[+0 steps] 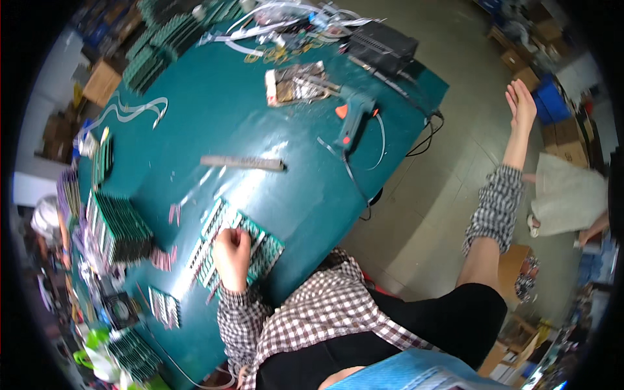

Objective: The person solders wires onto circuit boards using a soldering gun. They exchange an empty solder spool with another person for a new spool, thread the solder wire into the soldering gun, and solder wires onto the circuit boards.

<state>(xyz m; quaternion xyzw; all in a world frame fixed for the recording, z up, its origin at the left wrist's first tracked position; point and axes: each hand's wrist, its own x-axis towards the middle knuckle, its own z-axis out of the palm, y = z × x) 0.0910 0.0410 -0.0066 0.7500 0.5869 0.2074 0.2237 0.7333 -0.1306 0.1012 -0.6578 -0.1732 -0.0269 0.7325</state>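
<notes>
My left hand (233, 259) is closed, fingers curled, over a group of green circuit boards (265, 252) with white strips, lying near the table's front edge. What its fingers hold, if anything, is hidden. My right hand (521, 109) is held out far to the right, away from the table, with its fingers stretched and nothing in them. Beyond the boards lies a narrow grey-brown bar (242, 162). A dark green hot glue gun (355, 122) with an orange trigger rests farther back, its nozzle toward a messy shallow tray (281, 94).
Stacked green boards (120, 227) stand at the left, with a smaller board group (164, 307) nearer. More board stacks (148, 68), tangled white strips (279, 26) and a black box (380, 47) line the back. At right, another person (569, 195) is near cardboard boxes (564, 140).
</notes>
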